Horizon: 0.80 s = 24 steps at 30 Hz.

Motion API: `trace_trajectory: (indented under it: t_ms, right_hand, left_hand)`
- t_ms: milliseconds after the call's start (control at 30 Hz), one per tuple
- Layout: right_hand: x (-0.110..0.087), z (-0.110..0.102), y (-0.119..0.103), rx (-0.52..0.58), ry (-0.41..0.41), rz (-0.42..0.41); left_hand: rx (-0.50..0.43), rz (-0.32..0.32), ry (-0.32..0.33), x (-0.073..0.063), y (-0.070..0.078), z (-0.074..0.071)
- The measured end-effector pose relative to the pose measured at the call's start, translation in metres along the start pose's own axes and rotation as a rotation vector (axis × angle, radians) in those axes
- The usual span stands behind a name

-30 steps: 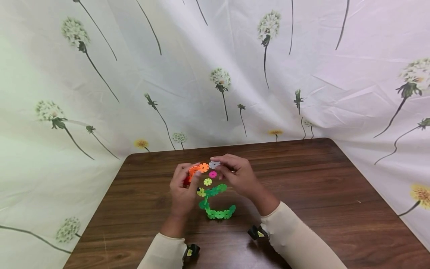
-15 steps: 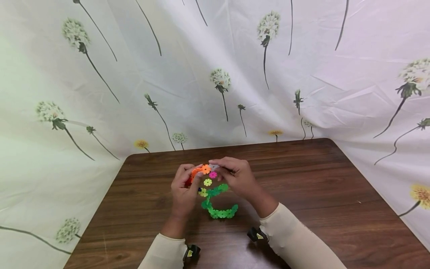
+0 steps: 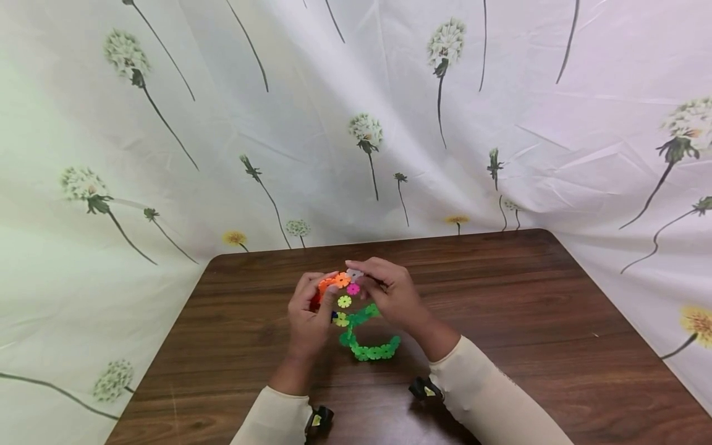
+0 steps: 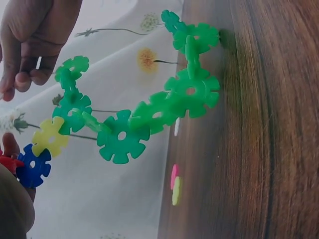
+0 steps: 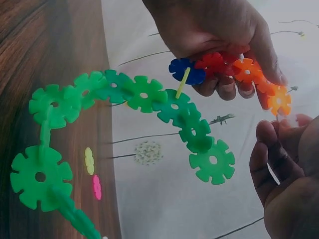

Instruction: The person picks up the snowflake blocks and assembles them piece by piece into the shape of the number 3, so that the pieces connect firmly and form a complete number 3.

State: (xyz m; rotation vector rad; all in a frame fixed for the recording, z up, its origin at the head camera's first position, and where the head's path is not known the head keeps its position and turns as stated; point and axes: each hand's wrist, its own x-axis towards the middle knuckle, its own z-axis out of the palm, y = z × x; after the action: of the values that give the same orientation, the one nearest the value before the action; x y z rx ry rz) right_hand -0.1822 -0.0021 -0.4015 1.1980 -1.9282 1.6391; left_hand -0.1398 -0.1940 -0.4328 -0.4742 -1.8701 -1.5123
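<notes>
My left hand [image 3: 308, 318] grips the red [image 5: 212, 63] and orange interlocking discs [image 3: 342, 280] of a notched-disc chain between thumb and fingers. From that grip the chain runs through a blue disc [image 4: 39, 173] and a yellow one [image 4: 45, 135] into a long, curving green section [image 3: 375, 353], which hangs free. My right hand [image 3: 397, 293] pinches a pale grey-white disc [image 3: 354, 275] against the outermost orange disc. Fingers partly cover the pale disc, so whether its slot is seated cannot be told.
On the brown wooden table [image 3: 500, 309] a loose pink disc [image 3: 353, 288] and a loose yellow disc [image 3: 344, 301] lie behind the chain. Another small white piece [image 4: 177, 127] shows in the left wrist view. A dandelion-print cloth [image 3: 334, 123] hangs beyond the table's back edge.
The pale disc and the orange end have come together. My left hand has shifted slightly right, and the dangling green section has swung right with it. The loose discs stay put.
</notes>
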Motion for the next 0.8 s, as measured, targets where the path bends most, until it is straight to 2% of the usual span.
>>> trace_trajectory:
  t_ms: [233,500,667,800]
  right_hand:
    - [0.002,-0.008,0.003,0.007,-0.023,0.082]
    - [0.003,-0.019,0.005,0.014,-0.056,0.257]
    - [0.005,-0.025,0.004,-0.052,-0.148,0.273]
    - [0.005,-0.033,0.004,-0.101,-0.241,0.287]
  left_hand:
    - [0.051,-0.023,0.051,0.0,0.001,0.0]
    - [0.089,-0.036,0.088,0.003,0.0,-0.005]
    - [0.053,-0.024,0.111,0.006,0.0,-0.008]
    - [0.056,-0.04,0.114,0.006,0.0,-0.01]
